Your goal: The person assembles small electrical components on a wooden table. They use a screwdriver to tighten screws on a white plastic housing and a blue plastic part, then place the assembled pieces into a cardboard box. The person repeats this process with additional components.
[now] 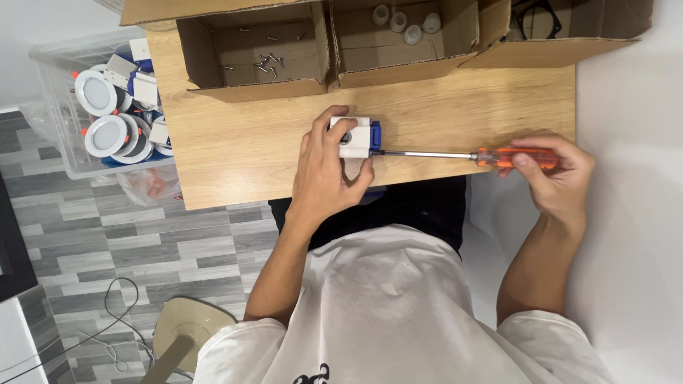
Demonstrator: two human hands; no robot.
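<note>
Light wooden tabletop (235, 142) over a grey plank-pattern floor (92, 227), white wall on your right side. You're seated at the table edge, white shirt, looking straight down.

Your left hand (324, 174) is clamped around a small white plastic box with a blue end piece (353, 137), pinning it on the tabletop near the front edge; the thumb sits under it, the fingers curl over the top. Your right hand (555, 171) is closed around the orange handle of a long-shaft screwdriver (455, 154); the handle sits past the table's right edge. The steel shaft runs level and leftward, and its tip meets the blue end of the box. Whether the tip is seated in a screw can't be told, too small.

Back of the table: three open brown cardboard boxes in a row. The left cardboard box (213, 82) holds loose small metal screws (267, 64). The middle cardboard box (405, 67) holds round white plastic caps (407, 25). The right cardboard box (569, 46) holds a dark frame-like part, only partly seen.

On the floor left of the table, a clear plastic bin (53, 107) is filled with round white recessed lamps with orange clips (107, 135) and more white boxes. A beige round stool (188, 331) and a thin cable (107, 334) are at lower left.
</note>
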